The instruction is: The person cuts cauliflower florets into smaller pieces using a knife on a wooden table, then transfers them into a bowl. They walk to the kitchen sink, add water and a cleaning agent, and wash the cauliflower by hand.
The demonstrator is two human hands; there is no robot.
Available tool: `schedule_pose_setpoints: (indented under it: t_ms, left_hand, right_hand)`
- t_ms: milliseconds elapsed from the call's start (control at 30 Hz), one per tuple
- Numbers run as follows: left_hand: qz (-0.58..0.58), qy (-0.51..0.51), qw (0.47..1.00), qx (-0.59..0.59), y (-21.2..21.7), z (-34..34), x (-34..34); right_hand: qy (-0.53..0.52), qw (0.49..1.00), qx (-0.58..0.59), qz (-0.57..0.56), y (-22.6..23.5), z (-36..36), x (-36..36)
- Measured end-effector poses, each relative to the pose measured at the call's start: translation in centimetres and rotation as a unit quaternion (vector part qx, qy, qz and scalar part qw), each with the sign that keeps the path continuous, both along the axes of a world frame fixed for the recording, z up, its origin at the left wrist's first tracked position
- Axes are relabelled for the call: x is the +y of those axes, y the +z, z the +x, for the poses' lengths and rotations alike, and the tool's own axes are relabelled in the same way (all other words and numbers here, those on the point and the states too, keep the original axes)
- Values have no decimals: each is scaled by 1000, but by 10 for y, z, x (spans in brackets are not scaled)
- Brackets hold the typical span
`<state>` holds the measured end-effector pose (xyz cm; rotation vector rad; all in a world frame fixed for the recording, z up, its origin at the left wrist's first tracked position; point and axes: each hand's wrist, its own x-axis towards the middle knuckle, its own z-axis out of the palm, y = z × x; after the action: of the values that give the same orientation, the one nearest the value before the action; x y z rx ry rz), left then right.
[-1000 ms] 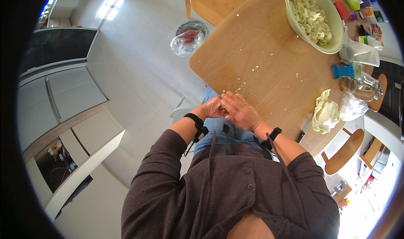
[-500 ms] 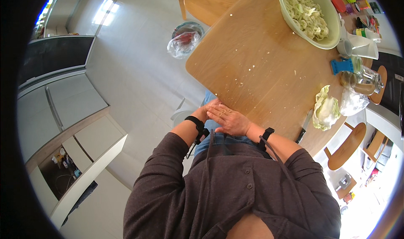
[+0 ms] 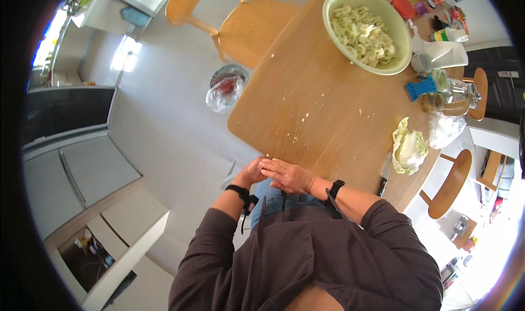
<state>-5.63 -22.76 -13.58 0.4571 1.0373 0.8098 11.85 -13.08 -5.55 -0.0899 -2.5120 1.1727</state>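
- On the far left, grey cupboards (image 3: pixel 98 166) run along the floor's edge.
- Next, a wooden chair (image 3: pixel 257 29) stands near the table's far side.
- Below it on the floor, a bin (image 3: pixel 231 70) sits beside the table, a clear bag (image 3: pixel 221 99) hanging over its side.
- The person's left hand (image 3: pixel 253 170) is at the table's near corner, its fingers partly covered; I can't tell how they're bent or whether they hold anything.
- The right hand (image 3: pixel 291 177) touches it, fingers straight, close together, lying across the left fingers. Its palm is turned from me.
- The table (image 3: pixel 333 147) stretches away past both hands, pale crumbs (image 3: pixel 307 115) scattered on it, the closest just by the fingertips.
- At the far end, a pale green bowl (image 3: pixel 402 40) holds cut cabbage (image 3: pixel 363 35).
- A knife (image 3: pixel 381 186) lies right of the hands, well apart from them.
- Just beside it rests a cabbage piece (image 3: pixel 410 149).
- Beyond that stands a glass jug (image 3: pixel 459 97).
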Motion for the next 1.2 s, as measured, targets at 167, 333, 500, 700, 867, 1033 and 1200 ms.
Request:
schedule_pose_setpoints:
  t_ms: [167, 333, 500, 700, 867, 1033, 1200]
  left_hand:
    - [49, -17, 991, 123, 44, -20, -7]
    - [-137, 211, 952, -175, 79, -65, -15]
    - [-113, 218, 964, -105, 148, -82, 27]
    - [-55, 245, 967, -39, 219, -56, 97]
    - [-39, 247, 968, -40, 254, -33, 125]
    - [-8, 241, 970, -15, 267, -14, 139]
    - [30, 246, 969, -19, 261, -12, 141]
  right_hand:
    - [-266, 947, -52, -171, 15, 5, 57]
    - [-464, 732, 123, -483, 29, 24, 147]
    - [-538, 563, 249, -575, 49, 63, 220]
    - [-495, 548, 243, -630, 56, 83, 253]
    - [-512, 551, 231, -618, 54, 80, 249]
    - [-507, 568, 162, -628, 56, 87, 186]
    - [-477, 601, 88, -636, 65, 80, 110]
